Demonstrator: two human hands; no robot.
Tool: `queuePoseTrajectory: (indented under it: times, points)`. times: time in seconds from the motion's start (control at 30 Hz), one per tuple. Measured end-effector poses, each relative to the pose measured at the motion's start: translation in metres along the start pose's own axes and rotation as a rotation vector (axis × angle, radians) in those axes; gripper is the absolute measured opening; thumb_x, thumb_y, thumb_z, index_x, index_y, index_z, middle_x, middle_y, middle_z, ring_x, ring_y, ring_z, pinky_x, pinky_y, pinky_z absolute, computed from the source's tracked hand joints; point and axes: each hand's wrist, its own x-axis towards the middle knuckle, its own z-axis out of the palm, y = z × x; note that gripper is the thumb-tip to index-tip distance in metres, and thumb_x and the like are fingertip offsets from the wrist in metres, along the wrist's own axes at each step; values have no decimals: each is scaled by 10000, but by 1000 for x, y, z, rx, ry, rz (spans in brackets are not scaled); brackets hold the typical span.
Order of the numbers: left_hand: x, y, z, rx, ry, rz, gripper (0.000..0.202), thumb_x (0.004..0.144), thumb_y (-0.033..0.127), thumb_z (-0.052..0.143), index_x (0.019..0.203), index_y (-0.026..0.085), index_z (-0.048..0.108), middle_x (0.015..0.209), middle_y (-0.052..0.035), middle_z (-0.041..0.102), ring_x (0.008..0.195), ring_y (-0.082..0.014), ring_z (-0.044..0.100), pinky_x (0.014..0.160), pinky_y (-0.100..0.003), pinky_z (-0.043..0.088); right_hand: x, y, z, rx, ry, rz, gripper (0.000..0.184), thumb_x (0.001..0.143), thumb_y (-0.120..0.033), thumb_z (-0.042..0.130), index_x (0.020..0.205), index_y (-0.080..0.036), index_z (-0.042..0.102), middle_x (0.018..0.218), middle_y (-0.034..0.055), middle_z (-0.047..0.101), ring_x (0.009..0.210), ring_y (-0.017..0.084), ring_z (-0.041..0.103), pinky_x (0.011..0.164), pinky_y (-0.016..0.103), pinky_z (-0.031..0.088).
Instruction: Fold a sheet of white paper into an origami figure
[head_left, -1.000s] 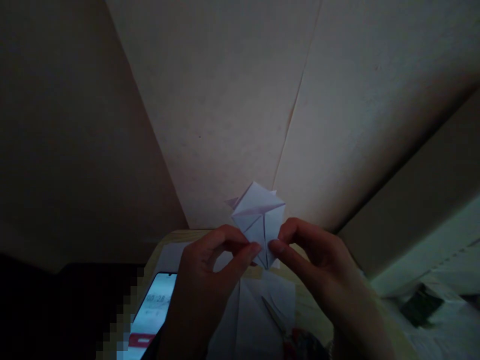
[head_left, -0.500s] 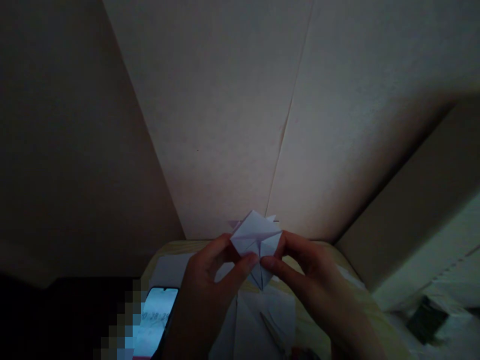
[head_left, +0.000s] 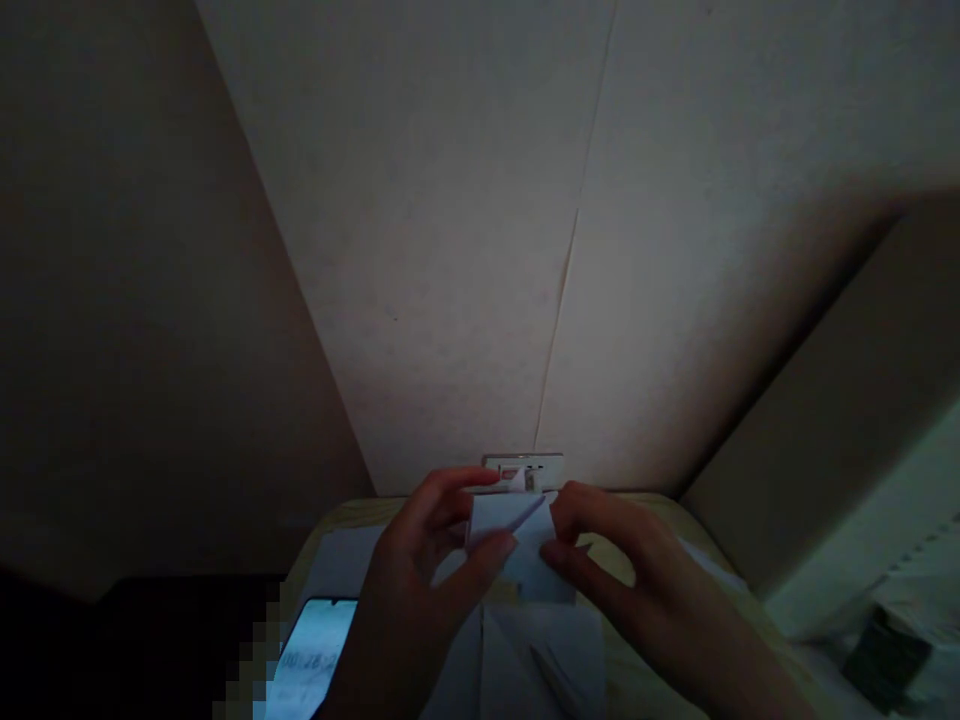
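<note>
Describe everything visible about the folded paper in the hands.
The folded paper is a white thin sheet, creased into several layers, with a diagonal fold across its upper flap. It is held low over the table, pinched at its left edge by the left hand and at its right edge by the right hand. Dim light hides finer folds.
</note>
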Motion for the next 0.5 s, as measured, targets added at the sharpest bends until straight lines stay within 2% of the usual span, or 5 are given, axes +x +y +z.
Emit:
queuePoseTrajectory:
  times: [0.13,0.27,0.37,0.43,0.5]
  points:
    - [0,-2,-4,142,-38,72,193,661,173,742,836,252,744,839,9,776,824,-185,727,767,-249,565,-3,4,-1,-40,-20,-15,129,882,-222,585,772,-228,651,849,45,722,822,224,697,754,333,541]
    - [-3,-4,-8,205,-105,34,400,642,144,711,1022,266,745,894,0,775,801,-189,722,739,-256,563,-3,6,0,-56,-96,-14,175,891,-146,553,812,-223,689,884,58,705,837,225,693,741,332,544]
    - [-4,-6,-11,267,-180,13,553,586,136,743,1116,290,732,971,2,782,878,-217,715,809,-283,548,-2,4,0,-40,-151,-34,224,914,-135,537,884,-246,730,901,52,700,801,205,682,732,319,544]
    - [-3,-7,-13,322,-211,5,455,588,173,768,1028,287,764,946,-1,787,897,-239,708,798,-292,539,-1,2,0,-10,-152,-48,221,901,-126,565,893,-262,739,886,38,708,787,192,686,716,296,542]
    - [-1,-7,-13,365,-211,11,215,663,225,744,871,264,779,835,-6,783,832,-240,708,739,-288,527,-1,1,0,12,-99,-30,185,870,-120,610,905,-258,728,831,17,715,766,181,691,701,278,538]
